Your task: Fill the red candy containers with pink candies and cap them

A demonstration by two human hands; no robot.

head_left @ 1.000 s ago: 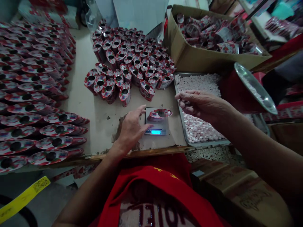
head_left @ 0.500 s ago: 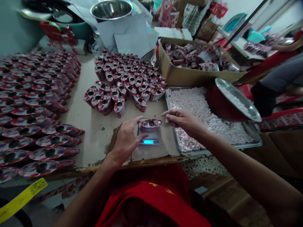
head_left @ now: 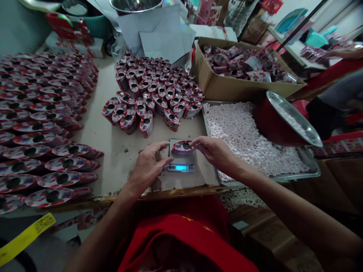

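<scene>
While your L hand (head_left: 147, 166) has thumb & fingers apart, your R hand (head_left: 214, 153) is at the red-and-white oval printed packet (head_left: 179, 148), can't tell if clamped; it's btwn hands, on flat silver digital scale (head_left: 184, 159).

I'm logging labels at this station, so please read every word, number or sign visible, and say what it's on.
No text is legible; these carry marks:
Scale: display lit blue, digits too blurred to read.
Yellow strip: square code at one end; other marks blurred.
Red cloth: yellow marks, unreadable.
Packet on the scale: print too small.
</scene>
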